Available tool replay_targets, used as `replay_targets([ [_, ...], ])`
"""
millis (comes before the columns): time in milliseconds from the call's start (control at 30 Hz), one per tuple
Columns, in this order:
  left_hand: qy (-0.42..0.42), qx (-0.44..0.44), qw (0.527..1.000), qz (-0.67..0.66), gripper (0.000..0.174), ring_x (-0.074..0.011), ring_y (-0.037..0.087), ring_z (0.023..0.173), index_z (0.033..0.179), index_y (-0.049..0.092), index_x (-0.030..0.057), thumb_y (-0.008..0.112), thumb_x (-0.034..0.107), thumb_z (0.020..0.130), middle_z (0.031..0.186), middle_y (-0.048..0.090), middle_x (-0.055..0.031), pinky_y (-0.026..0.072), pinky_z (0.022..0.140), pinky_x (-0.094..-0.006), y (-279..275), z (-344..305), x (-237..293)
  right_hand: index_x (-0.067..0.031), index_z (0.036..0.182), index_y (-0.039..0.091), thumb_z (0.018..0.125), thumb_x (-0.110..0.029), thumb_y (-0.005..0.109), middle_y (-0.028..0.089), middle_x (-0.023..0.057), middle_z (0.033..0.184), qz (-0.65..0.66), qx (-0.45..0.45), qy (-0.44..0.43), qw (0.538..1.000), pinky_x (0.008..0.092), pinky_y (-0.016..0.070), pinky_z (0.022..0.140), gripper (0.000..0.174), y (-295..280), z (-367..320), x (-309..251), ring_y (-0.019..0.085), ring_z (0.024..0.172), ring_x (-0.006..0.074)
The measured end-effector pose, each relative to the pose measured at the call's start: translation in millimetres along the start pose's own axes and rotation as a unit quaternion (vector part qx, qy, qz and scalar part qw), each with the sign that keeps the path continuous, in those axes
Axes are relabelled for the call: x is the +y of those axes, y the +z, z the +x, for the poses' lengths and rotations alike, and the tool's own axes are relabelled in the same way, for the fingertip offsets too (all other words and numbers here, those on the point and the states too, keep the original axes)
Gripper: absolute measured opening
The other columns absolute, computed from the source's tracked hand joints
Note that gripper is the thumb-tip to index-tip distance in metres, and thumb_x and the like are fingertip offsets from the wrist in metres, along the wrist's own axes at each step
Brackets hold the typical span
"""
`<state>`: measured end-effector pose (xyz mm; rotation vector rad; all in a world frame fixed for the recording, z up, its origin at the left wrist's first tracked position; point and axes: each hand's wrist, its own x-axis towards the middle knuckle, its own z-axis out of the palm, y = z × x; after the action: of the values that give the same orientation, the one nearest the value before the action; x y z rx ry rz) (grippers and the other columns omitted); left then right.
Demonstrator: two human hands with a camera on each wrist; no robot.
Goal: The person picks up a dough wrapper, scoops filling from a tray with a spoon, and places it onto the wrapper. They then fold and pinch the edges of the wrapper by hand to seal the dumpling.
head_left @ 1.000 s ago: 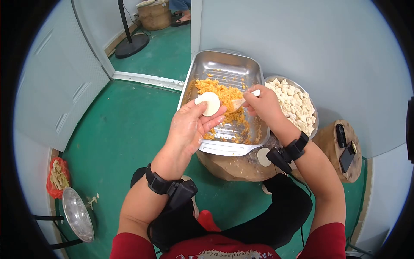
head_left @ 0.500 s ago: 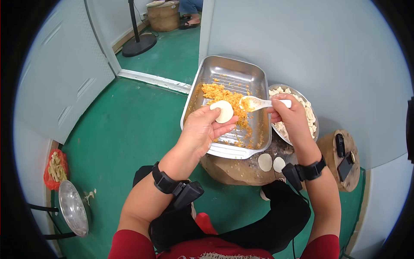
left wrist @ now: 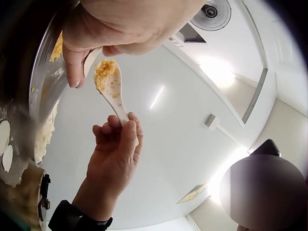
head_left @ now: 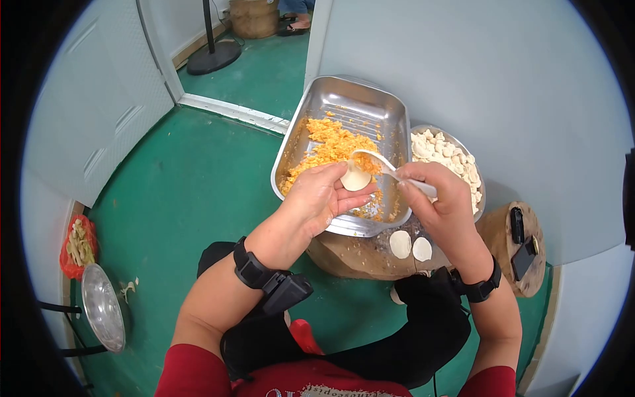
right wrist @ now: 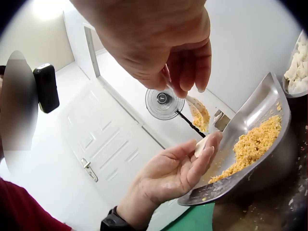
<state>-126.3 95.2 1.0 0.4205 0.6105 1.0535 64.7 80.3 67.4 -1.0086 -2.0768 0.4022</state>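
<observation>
My left hand (head_left: 314,198) holds a round white dumpling wrapper (head_left: 357,179) between thumb and fingers over the near part of a metal pan (head_left: 360,102). My right hand (head_left: 442,198) grips the handle of a white spoon (left wrist: 113,91), its bowl tilted right beside the wrapper. Orange crumbly filling (left wrist: 104,72) sits in the spoon's bowl. More of this filling (head_left: 331,140) is spread through the middle of the pan. In the right wrist view, the wrapper (right wrist: 200,147) curves up from the left fingers, below the spoon.
The pan stands on a wooden stump (head_left: 347,255), where two loose wrappers (head_left: 400,244) lie. Behind the right hand is a bowl of shaped dumplings (head_left: 440,147). A smaller stump (head_left: 489,228) bears black devices. At far left are a metal bowl (head_left: 102,308) and a red bag (head_left: 69,248).
The right hand has lifted the spoon out of the filling, drawn it right, then brought it back left to the wrapper. The left hand keeps hold of the wrapper, now tilted and curved.
</observation>
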Motion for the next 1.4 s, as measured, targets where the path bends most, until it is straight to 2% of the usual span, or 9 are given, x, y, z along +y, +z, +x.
replay_targets([
  [67, 0.001, 0.000, 1.000, -0.007, 0.033, -0.0347, 0.058, 0.100, 0.118, 0.039, -0.0092, 0.036, 0.013, 0.094, 0.110, 0.052, -0.0254, 0.0549, 0.079, -0.0379, -0.7, -0.1, 0.7, -0.0056, 0.091, 0.061, 0.073, -0.002, 0.066, 0.062, 0.0096, 0.080, -0.062, -0.003, -0.070, 0.996, 0.0317, 0.0477, 0.064, 0.019, 1.7, 1.0, -1.6, 0.060, 0.073, 0.0254],
  [300, -0.002, 0.014, 1.000, -0.023, 0.031, -0.0379, 0.057, 0.100, 0.117, 0.036, -0.0097, 0.039, 0.009, 0.092, 0.113, 0.048, -0.0263, 0.0556, 0.077, -0.0393, -0.8, 0.4, 1.6, -0.0060, 0.091, 0.061, 0.071, -0.001, 0.066, 0.061, 0.0091, 0.078, -0.076, -0.010, -0.095, 0.993, 0.0335, 0.0465, 0.061, 0.022, 4.2, 2.5, 0.8, 0.059, 0.071, 0.0259],
  [567, 0.002, 0.009, 1.000, -0.030, 0.031, -0.0374, 0.057, 0.101, 0.118, 0.036, -0.0105, 0.037, 0.008, 0.093, 0.111, 0.050, -0.0265, 0.0556, 0.078, -0.0395, 0.9, 0.9, 2.4, -0.0037, 0.094, 0.060, 0.077, -0.003, 0.063, 0.064, 0.0092, 0.088, 0.012, 0.011, 0.021, 1.000, 0.0272, 0.0483, 0.069, 0.016, 1.3, -0.3, 6.3, 0.062, 0.078, 0.0192],
  [700, -0.019, 0.003, 0.996, -0.090, 0.032, -0.0372, 0.056, 0.103, 0.118, 0.036, -0.0099, 0.036, 0.011, 0.094, 0.112, 0.050, -0.0266, 0.0555, 0.079, -0.0397, -0.9, 2.4, 1.4, -0.0020, 0.094, 0.060, 0.079, -0.003, 0.062, 0.064, 0.0084, 0.088, 0.040, 0.043, 0.020, 0.998, 0.0258, 0.0479, 0.068, 0.015, -2.3, -1.4, 3.9, 0.061, 0.077, 0.0150],
  [900, -0.002, 0.010, 0.997, -0.080, 0.031, -0.0355, 0.055, 0.105, 0.118, 0.037, -0.0093, 0.040, 0.009, 0.093, 0.112, 0.050, -0.0259, 0.0553, 0.079, -0.0380, -0.6, 2.2, -0.3, -0.0007, 0.094, 0.060, 0.081, -0.003, 0.060, 0.064, 0.0064, 0.086, 0.063, 0.013, 0.054, 0.996, 0.0234, 0.0468, 0.066, 0.014, 1.6, -1.6, -2.7, 0.059, 0.074, 0.0111],
  [1133, 0.043, 0.028, 0.999, 0.000, 0.032, -0.0335, 0.058, 0.102, 0.118, 0.040, -0.0096, 0.043, 0.007, 0.091, 0.111, 0.052, -0.0248, 0.0548, 0.079, -0.0357, -5.2, -1.8, 10.4, -0.0001, 0.093, 0.060, 0.082, -0.009, 0.058, 0.063, 0.0044, 0.073, 0.066, 0.085, 0.120, 0.987, 0.0218, 0.0441, 0.059, 0.014, 8.1, 15.0, 37.7, 0.056, 0.065, 0.0074],
  [1200, 0.047, 0.038, 0.998, -0.011, 0.033, -0.0331, 0.059, 0.101, 0.117, 0.040, -0.0099, 0.045, 0.008, 0.090, 0.111, 0.053, -0.0246, 0.0546, 0.079, -0.0350, -7.4, -2.2, 13.8, -0.0020, 0.091, 0.062, 0.081, -0.012, 0.059, 0.060, 0.0058, 0.062, -0.031, 0.017, 0.169, 0.985, 0.0239, 0.0433, 0.054, 0.014, 15.9, 16.1, 52.7, 0.055, 0.056, 0.0090],
  [1233, 0.053, 0.031, 0.998, -0.016, 0.032, -0.0326, 0.059, 0.101, 0.116, 0.041, -0.0095, 0.046, 0.009, 0.090, 0.111, 0.053, -0.0244, 0.0544, 0.080, -0.0351, -7.4, -3.5, 15.5, -0.0039, 0.091, 0.063, 0.080, -0.014, 0.059, 0.058, 0.0105, 0.056, -0.033, 0.022, 0.156, 0.987, 0.0290, 0.0438, 0.051, 0.015, 23.7, 16.3, 61.1, 0.056, 0.050, 0.0166],
  [1400, 0.070, 0.048, 0.996, 0.019, 0.030, -0.0315, 0.059, 0.100, 0.114, 0.042, -0.0086, 0.046, 0.010, 0.091, 0.110, 0.054, -0.0231, 0.0541, 0.080, -0.0351, -8.9, -1.7, 15.8, -0.0036, 0.091, 0.063, 0.079, -0.016, 0.059, 0.058, 0.0168, 0.059, -0.085, -0.010, 0.161, 0.983, 0.0342, 0.0453, 0.053, 0.018, 37.5, 23.2, 72.9, 0.058, 0.053, 0.0264],
])
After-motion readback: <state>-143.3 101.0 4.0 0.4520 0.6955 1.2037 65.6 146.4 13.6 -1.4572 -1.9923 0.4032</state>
